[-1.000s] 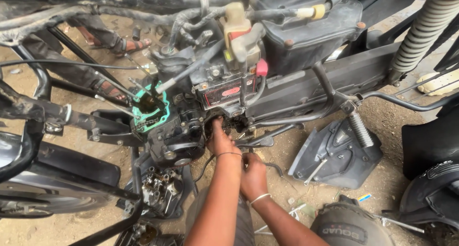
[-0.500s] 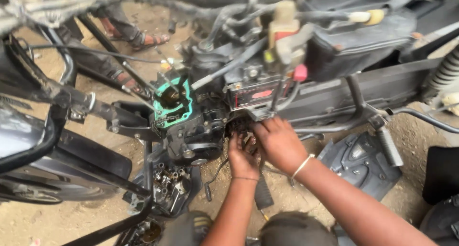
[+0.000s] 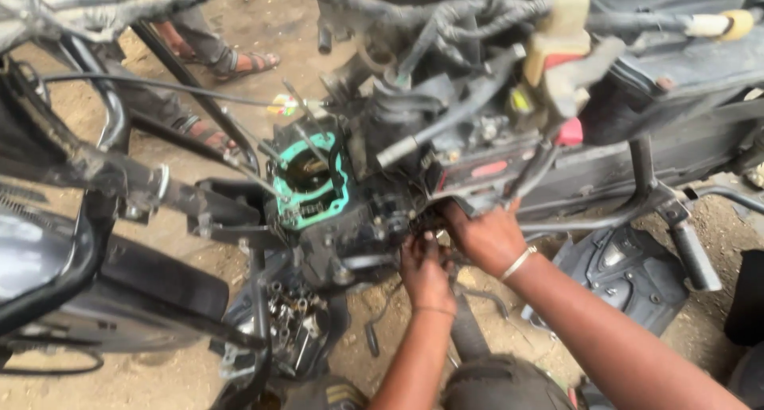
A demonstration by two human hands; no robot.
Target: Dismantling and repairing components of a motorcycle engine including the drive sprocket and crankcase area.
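Both hands press into the dark engine block (image 3: 358, 227). The left hand (image 3: 426, 271) has its fingers curled on the casing; the right hand (image 3: 485, 235) grips behind it, its hold hidden. A green gasket (image 3: 306, 183) lies left of the fingers; a red rectangular label (image 3: 487, 169) sits just above them.

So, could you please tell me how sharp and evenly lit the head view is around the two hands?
Head view: soft daylight, no harsh glare; motion blur smears the whole frame. The left hand and right hand look soft, fingertips lost in shadow under the engine block; the green gasket reads clearest, and the top cables are blurred.
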